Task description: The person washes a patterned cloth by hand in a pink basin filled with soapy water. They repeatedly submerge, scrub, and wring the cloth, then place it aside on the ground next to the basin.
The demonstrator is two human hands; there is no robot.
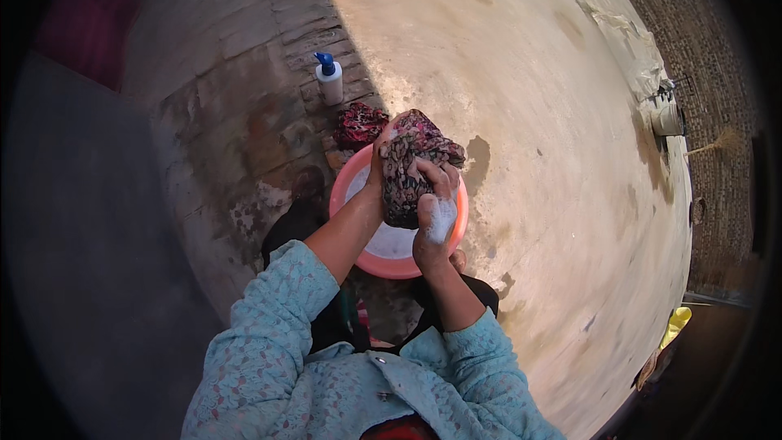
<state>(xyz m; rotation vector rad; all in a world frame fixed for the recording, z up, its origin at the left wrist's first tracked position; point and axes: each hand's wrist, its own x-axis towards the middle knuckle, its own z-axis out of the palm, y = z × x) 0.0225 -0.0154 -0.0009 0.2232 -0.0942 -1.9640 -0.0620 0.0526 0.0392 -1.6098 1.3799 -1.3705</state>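
Note:
A patterned cloth (404, 175), dark and beige with pink parts, is bunched up over a pink basin (393, 267). My left hand (380, 165) grips its left side; most of those fingers are hidden behind the fabric. On the other side my right hand (437, 220) has its fingers curled onto the cloth, and white suds cling to it. Whitish, sudsy water (389, 242) shows inside the basin below the cloth.
Just beyond the basin a crumpled pink and black cloth (360, 125) lies on the bricks. A white bottle (330, 86) with a blue pump top stands behind it. At the far right a pale bucket (667, 119) sits near a brick wall (717, 73).

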